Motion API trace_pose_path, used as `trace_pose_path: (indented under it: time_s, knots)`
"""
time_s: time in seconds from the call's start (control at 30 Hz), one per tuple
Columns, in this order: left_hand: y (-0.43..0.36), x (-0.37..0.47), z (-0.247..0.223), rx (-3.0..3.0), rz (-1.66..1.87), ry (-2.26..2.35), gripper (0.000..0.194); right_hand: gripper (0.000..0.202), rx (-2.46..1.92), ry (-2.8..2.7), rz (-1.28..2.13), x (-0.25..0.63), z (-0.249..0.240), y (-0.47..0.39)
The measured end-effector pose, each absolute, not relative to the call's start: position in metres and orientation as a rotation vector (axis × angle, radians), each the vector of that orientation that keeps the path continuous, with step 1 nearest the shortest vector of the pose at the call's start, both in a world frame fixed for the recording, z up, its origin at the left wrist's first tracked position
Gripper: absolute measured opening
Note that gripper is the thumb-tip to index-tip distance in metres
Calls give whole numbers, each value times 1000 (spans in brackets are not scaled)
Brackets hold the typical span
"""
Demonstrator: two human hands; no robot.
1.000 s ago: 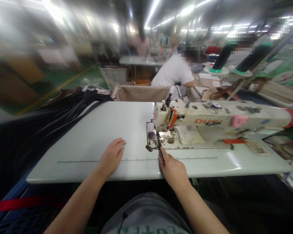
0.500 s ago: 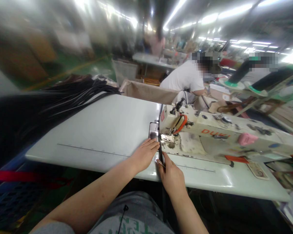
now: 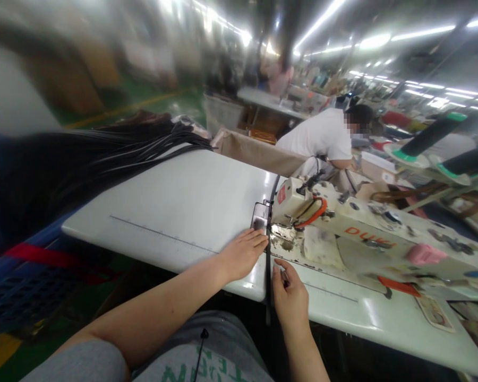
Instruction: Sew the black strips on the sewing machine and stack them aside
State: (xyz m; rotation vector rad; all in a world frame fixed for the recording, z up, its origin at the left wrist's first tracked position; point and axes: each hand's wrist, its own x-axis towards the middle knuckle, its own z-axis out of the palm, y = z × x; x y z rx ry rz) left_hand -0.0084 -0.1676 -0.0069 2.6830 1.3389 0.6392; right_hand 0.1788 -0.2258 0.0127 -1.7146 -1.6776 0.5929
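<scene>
A narrow black strip (image 3: 268,270) runs under the needle end of a white sewing machine (image 3: 322,212) and hangs over the table's front edge. My left hand (image 3: 245,252) lies flat with fingers stretched out, its fingertips at the strip just in front of the needle area. To the right of the strip, my right hand (image 3: 290,292) is curled around a small metal tool (image 3: 286,278); its kind is mostly hidden by the fingers. The right thumb and index fingertip are close to the strip but apart from it.
The white table (image 3: 171,196) carries a printed ruler line. A heap of black strips (image 3: 143,148) lies at the left, above a blue crate (image 3: 27,292). Behind the table stands a cloth-lined bin (image 3: 258,151), and a person in white (image 3: 318,135) bends forward. Thread cones (image 3: 434,135) stand at right.
My right hand has drawn away from the strip to the right, and the metal tool now sits deeper in the fingers. My left hand stays flat by the needle area. The view has shifted.
</scene>
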Motion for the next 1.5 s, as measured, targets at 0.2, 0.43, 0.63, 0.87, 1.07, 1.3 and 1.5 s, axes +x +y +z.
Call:
trace_pose_path:
  time_s: [0.2,0.43,0.63,0.87,1.07,1.3,1.5]
  knots:
    - [-168,-9,-12,2693,642,1338,44,42,-1677,-1599,643,178,14,-226]
    - [-166,-10,-16,2697,640,1326,44,37,-1663,-1580,661,178,14,-229]
    - [-166,-12,-16,2705,613,1315,46,37,-1643,-1579,674,178,13,-229]
    - [-166,-12,-18,2715,608,1322,47,36,-1643,-1587,665,179,11,-229]
    - [-166,-13,-17,2730,618,1310,48,33,-1627,-1602,660,178,10,-231]
    - [-155,-13,-17,2690,592,1340,46,29,-1604,-1587,681,178,8,-232]
    - [-142,-15,-14,2684,601,1327,47,26,-1591,-1602,676,178,8,-233]
